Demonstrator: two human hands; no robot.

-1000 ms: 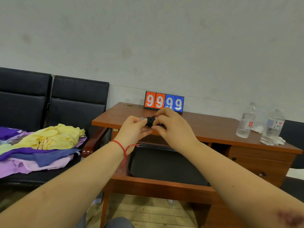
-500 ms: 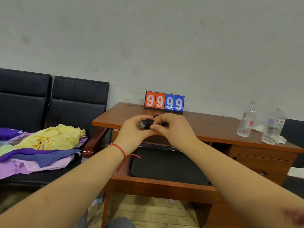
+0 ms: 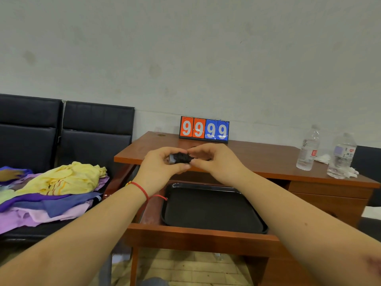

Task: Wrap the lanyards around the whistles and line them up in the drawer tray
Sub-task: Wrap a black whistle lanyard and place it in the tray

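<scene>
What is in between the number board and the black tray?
In the head view, both hands, left hand and right hand, hold the lanyard-wrapped whistle between the scoreboard and the tray.

Dim, even light; edges perhaps slightly warped.

Black lanyard-wrapped whistle (image 3: 179, 158) held above the black drawer tray (image 3: 212, 209).
</scene>
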